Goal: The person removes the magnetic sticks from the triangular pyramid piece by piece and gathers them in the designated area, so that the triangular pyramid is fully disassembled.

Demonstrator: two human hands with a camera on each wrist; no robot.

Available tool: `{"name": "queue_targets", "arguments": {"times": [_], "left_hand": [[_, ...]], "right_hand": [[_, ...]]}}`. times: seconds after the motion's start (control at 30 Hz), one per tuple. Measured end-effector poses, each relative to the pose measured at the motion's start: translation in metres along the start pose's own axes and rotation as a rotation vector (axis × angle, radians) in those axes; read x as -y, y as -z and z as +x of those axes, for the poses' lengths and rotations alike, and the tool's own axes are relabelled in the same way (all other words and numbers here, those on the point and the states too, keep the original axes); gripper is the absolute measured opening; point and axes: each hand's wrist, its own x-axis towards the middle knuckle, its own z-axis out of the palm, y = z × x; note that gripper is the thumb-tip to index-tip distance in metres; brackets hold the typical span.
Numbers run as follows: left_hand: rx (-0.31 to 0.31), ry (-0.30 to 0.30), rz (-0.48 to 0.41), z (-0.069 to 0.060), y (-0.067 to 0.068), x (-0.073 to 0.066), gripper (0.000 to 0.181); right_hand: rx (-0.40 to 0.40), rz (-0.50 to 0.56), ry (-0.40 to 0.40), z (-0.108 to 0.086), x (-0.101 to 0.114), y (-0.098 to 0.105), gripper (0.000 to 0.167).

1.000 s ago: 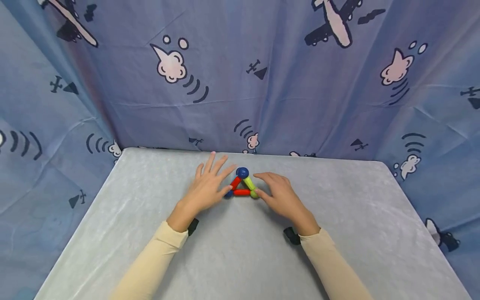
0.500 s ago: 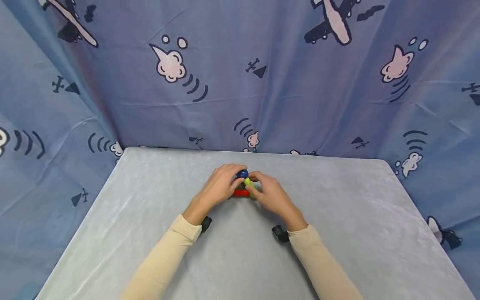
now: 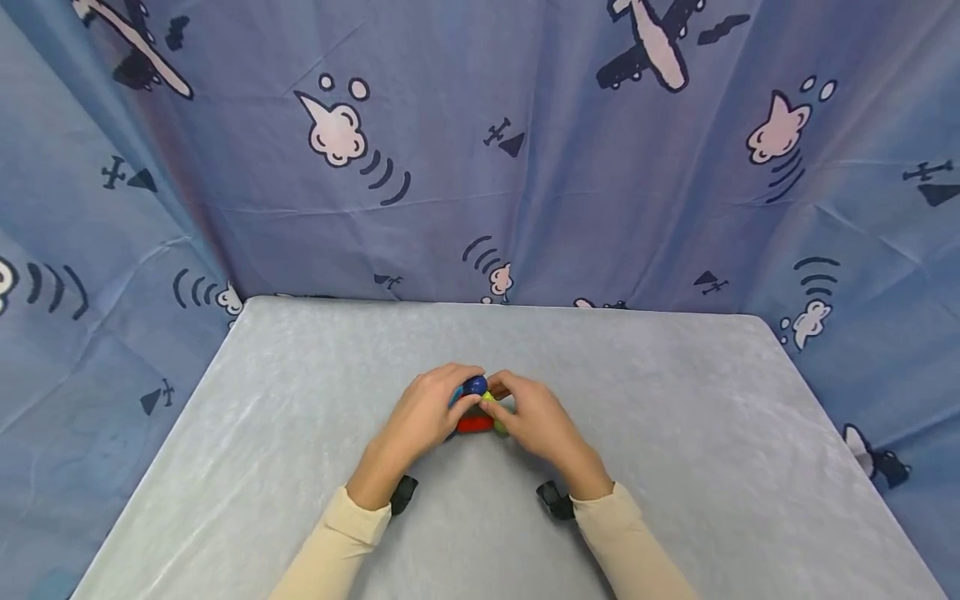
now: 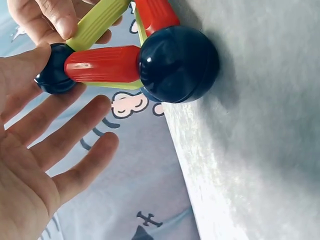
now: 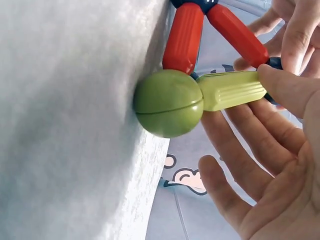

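Note:
A frame of magnetic rods and balls stands on the grey-covered table. My left hand point(image 3: 422, 414) pinches its top blue ball point(image 4: 56, 70) between thumb and fingers, the other fingers spread. From that ball a red rod point(image 4: 102, 65) runs to a larger-looking blue ball point(image 4: 180, 65) at the tabletop. My right hand point(image 3: 546, 422) pinches the upper end of a yellow-green rod point(image 5: 232, 91), close to the top ball. At its lower end sits a green ball point(image 5: 169, 103). Another red rod point(image 5: 183, 37) joins the green ball to a blue one. The far side is partly hidden.
The grey-white table cover point(image 3: 660, 400) stretches out around both hands. Behind its back edge hangs a blue curtain point(image 3: 420, 250) printed with planes and clouds. Black wrist cameras point(image 3: 555, 500) sit under both wrists.
Both hands have closed in from the sides and taken hold of the frame near its top. Hands and frame have since shifted nearer to me over the table.

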Motion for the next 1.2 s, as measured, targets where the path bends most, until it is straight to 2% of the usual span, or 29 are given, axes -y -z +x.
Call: {"name": "queue_targets", "arguments": {"times": [0.2,0.43,0.6,0.83,1.0,1.2], "left_hand": [[-0.068,-0.003,-0.006,-0.001,-0.002,-0.001,0.031],[-0.137,0.037,-0.014,-0.002,-0.007,-0.007,0.029],[-0.138,0.077,-0.045,-0.003,-0.007,-0.009,0.029],[-0.135,0.142,-0.140,-0.003,-0.009,-0.012,0.027],[-0.140,0.190,-0.206,-0.004,-0.011,-0.012,0.028],[-0.161,0.224,-0.232,-0.004,-0.009,-0.012,0.027]], "right_hand": [[-0.036,0.002,0.029,0.001,-0.001,-0.004,0.022],[-0.050,0.012,0.077,0.001,-0.005,-0.005,0.018],[-0.055,0.027,0.086,0.000,-0.006,-0.005,0.019],[-0.058,0.056,0.113,0.001,-0.008,-0.005,0.019],[-0.023,0.071,0.122,0.001,-0.009,-0.004,0.018],[0.044,0.069,0.134,0.000,-0.012,0.001,0.016]]}}
